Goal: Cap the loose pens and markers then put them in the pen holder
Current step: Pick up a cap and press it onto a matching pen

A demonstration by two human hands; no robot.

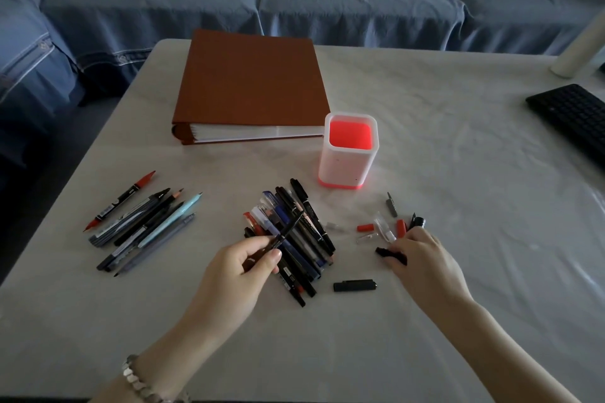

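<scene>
Your right hand covers part of the scattered caps; its fingers curl around a black cap, fingertips mostly hidden. Keyboard cut off at the right edge. Your left hand: fingers pinch an uncapped black pen, tip up, over the middle pile of pens. Second pen group lies far left on the counter. Pen holder, white with red inside, stands upright beyond the pile, beside a brown binder. Barrel print too small to read.
</scene>
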